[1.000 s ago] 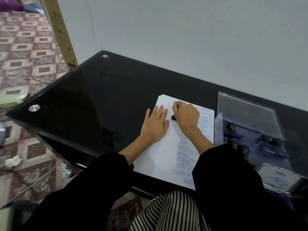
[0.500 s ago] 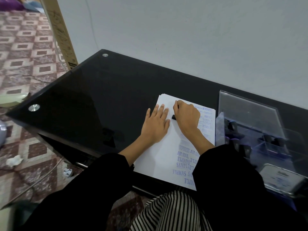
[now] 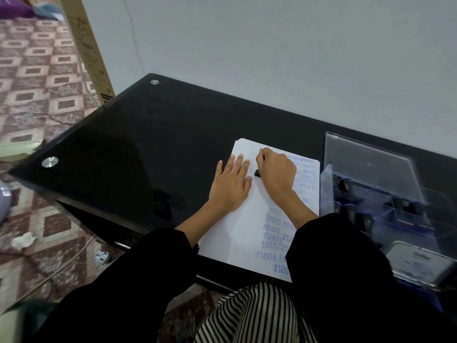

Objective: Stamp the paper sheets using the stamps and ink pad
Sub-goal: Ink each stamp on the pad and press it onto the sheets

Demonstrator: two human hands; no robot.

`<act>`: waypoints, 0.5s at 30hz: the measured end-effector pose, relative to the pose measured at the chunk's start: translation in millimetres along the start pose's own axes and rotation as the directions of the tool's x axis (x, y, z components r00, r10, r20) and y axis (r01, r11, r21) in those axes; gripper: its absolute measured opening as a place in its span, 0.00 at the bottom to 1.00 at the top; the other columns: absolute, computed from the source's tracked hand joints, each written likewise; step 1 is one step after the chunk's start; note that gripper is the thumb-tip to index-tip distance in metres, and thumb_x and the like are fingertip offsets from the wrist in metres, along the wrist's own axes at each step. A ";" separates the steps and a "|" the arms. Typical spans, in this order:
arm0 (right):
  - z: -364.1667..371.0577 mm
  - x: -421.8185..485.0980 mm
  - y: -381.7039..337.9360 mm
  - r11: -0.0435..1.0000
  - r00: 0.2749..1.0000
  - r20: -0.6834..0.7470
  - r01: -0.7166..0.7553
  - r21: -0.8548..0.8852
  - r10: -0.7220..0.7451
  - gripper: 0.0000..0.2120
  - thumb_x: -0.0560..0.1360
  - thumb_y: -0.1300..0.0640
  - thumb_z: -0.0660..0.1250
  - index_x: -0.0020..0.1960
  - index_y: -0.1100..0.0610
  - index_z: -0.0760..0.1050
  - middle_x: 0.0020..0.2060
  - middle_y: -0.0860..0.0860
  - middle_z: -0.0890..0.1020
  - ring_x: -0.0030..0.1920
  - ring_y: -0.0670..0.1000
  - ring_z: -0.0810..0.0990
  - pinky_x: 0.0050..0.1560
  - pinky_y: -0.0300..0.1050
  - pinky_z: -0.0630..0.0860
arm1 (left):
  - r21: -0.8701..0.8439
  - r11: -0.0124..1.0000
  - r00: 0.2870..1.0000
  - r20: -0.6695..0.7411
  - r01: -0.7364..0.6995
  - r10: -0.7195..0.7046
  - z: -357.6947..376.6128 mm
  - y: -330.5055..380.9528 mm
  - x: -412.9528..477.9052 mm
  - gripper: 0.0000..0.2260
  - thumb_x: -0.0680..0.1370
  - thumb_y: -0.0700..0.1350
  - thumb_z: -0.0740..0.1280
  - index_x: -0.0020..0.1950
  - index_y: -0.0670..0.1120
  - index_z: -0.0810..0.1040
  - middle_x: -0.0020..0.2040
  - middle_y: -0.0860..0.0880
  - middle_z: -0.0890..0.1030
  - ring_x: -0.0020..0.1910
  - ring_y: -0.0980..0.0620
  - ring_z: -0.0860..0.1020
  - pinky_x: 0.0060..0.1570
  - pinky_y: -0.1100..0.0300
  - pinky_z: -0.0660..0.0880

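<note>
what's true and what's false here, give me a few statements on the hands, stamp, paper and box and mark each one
1. The left hand lies flat on the paper. True.
2. The top sheet is blank. False: blue stamped words run down its right side.
3. The right hand has its fingers curled round a black stamp on the paper. True.
4. The clear box stands left of the paper. False: it stands to the right, its lid up.
5. The paper lies on a white table. False: the table is black glass.
</note>
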State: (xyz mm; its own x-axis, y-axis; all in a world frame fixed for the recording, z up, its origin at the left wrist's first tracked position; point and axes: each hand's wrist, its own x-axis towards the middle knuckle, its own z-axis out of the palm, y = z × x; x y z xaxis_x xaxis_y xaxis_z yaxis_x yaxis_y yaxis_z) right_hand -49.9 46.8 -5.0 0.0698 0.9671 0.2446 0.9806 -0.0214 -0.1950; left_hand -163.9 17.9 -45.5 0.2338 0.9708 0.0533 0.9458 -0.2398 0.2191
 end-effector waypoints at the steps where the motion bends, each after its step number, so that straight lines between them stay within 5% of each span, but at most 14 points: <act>1: -0.3 0.3 -0.2 1.000 1.000 0.002 0.000 -0.001 0.000 0.17 0.82 0.54 0.50 0.55 0.58 0.76 0.43 0.54 0.82 0.35 0.49 0.74 0.30 0.36 0.62 | -0.001 1.000 1.000 0.002 0.000 0.000 0.1 0.0 0.2 0.23 0.83 0.51 0.44 0.77 0.46 0.47 0.78 0.47 0.47 0.77 0.49 0.44 0.74 0.50 0.41; 11: -5.0 4.2 -1.6 1.000 1.000 0.015 -0.019 0.019 0.019 0.16 0.82 0.55 0.51 0.44 0.58 0.75 0.33 0.52 0.75 0.32 0.49 0.71 0.27 0.37 0.59 | -0.009 1.000 1.000 -0.005 -0.004 0.004 -1.7 -0.3 -0.6 0.23 0.83 0.51 0.45 0.77 0.46 0.48 0.78 0.47 0.47 0.77 0.49 0.44 0.74 0.50 0.41; 15: -14.2 5.0 11.6 0.982 0.993 -0.052 -0.097 0.164 0.107 0.17 0.81 0.53 0.52 0.42 0.58 0.74 0.33 0.53 0.75 0.34 0.51 0.73 0.29 0.39 0.62 | -0.010 1.000 1.000 0.008 0.001 -0.001 -1.4 -0.5 -0.5 0.24 0.83 0.51 0.44 0.77 0.46 0.47 0.78 0.48 0.47 0.77 0.50 0.44 0.74 0.50 0.41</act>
State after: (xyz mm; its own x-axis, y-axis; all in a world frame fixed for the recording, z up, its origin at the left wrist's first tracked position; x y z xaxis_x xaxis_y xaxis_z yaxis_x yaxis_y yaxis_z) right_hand -35.6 47.9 7.4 0.1835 0.9447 0.2717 0.9258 -0.0732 -0.3708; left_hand -164.8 17.5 -44.3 0.2346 0.9710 0.0453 0.9437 -0.2387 0.2291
